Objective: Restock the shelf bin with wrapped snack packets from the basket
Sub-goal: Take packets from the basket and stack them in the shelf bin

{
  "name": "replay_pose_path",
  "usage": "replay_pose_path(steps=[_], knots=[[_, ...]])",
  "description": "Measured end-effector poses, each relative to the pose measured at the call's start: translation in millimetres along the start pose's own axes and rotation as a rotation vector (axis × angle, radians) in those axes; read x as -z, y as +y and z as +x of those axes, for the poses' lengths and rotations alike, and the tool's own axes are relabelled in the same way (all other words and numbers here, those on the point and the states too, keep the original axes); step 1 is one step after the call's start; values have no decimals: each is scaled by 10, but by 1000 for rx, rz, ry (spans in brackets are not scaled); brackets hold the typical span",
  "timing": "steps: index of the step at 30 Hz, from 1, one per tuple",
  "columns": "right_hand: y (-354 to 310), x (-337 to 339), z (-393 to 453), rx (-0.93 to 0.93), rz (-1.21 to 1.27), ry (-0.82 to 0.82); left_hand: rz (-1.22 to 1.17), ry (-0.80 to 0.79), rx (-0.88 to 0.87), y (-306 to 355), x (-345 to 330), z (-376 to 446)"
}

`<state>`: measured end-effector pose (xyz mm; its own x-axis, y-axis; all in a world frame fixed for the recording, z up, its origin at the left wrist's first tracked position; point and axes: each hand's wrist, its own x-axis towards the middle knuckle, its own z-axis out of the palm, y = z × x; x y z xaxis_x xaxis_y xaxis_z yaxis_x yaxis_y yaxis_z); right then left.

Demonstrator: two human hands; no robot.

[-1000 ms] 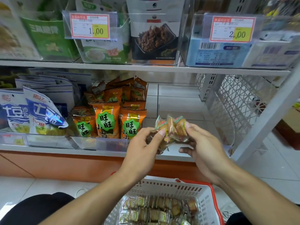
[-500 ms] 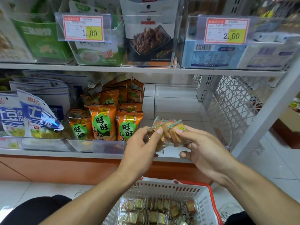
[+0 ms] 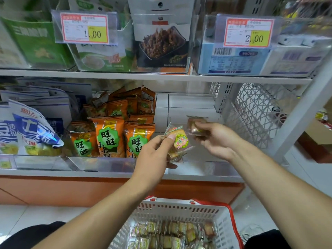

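Basket [image 3: 179, 208]: nearest to me, white with a red rim, on the floor below my arms; a layer of wrapped packets [image 3: 172, 234] lies in its bottom, so most of the stock is not yet shelved.

Left hand [image 3: 152, 155]: fingers and thumb pinched on a small bunch of clear-wrapped packets; the top one, the labelled packet [image 3: 179, 139], shows a round green and yellow label. The bunch hangs just in front of the bin's front lip.

Right hand [image 3: 213, 137]: fingers curled round a single packet [image 3: 195, 125], lifted away to the right.

Change: half a second ago both hands were together on one cluster; now they are apart, the right one has drawn a single packet off, and it has moved further in over the bin. I judge this to be the split before placing, one at a time.

Bin [image 3: 197, 171]: clear plastic, on the lower shelf, right of the orange bags; its floor looks bare where I can see it, though my hands hide part of it. The single packet is above it, not set down.

Orange bags [image 3: 107, 137]: upright rows in the neighbouring bin to the left, just beside my left hand.

Mesh panel [image 3: 255, 114]: white, closing the shelf end on the right.

Price tags [image 3: 84, 27]: on the upper shelf's clear bins, 1.00 and 2.00.

Next, as I judge: lay the single packet down in the bin, then feed the rest from the left-hand bunch.
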<state>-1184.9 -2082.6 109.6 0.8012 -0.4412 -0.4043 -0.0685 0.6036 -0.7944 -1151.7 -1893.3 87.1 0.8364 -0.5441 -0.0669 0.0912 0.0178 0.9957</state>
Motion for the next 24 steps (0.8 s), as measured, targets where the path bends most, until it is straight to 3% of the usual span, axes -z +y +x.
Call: replay_pose_path(steps=[7, 13, 17, 24], knots=[[-87, 8, 357, -10, -135, -100, -56, 4, 22, 83, 79, 231], [-245, -7, -168, 31, -287, -405, -69, 29, 57, 40, 170, 278], [31, -75, -343, 57, -332, -279, -26, 19, 30, -23, 164, 257], [111, -64, -476, 147, -334, -222, 23, -17, -43, -1, 130, 152]])
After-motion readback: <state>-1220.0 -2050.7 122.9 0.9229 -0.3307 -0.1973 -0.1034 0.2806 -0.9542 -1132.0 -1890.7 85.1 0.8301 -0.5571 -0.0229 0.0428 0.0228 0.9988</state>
